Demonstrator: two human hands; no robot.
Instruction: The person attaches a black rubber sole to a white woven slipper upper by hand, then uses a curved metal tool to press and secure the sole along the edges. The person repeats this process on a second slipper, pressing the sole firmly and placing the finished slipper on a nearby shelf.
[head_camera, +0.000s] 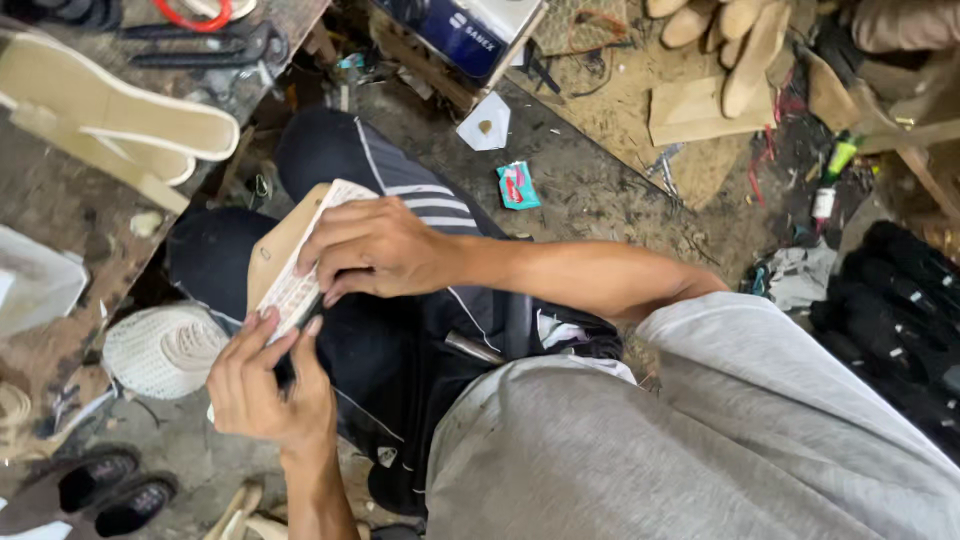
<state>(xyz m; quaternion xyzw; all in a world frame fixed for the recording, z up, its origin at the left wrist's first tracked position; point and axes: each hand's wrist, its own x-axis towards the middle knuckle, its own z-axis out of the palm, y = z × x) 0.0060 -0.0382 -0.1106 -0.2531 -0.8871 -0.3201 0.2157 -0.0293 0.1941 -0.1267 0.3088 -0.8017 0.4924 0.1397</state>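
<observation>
Head view: right hand (375, 250) pressed flat pins white textured sole (300, 270) on lap; left hand (268, 385) pinches its lower end, steadying.

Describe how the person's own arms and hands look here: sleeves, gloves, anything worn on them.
Both hands are bare, with no gloves, rings or watch in view: the left hand and the right hand. Both forearms are uncovered. The right arm runs up to a short grey sleeve of a grey shirt.
</observation>
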